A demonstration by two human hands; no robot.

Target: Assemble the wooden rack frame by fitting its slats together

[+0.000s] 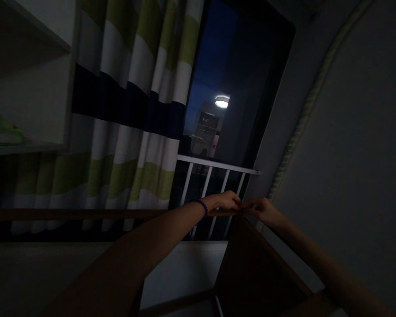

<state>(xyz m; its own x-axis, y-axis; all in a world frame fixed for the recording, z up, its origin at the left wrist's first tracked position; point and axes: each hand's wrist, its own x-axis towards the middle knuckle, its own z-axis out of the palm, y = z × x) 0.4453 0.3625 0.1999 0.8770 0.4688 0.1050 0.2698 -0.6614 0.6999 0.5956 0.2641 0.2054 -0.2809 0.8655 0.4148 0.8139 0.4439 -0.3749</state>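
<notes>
Head view: both hands, left hand (pixel 227 200) and right hand (pixel 262 208), meet fingertip-to-fingertip, resting on the wooden frame's corner (pixel 240 215); grip unclear.

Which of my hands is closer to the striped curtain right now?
Left. Your left hand rests on the wooden frame's corner, on the side toward the striped curtain. Your right hand meets it at that corner from the side farther from the curtain.
</notes>
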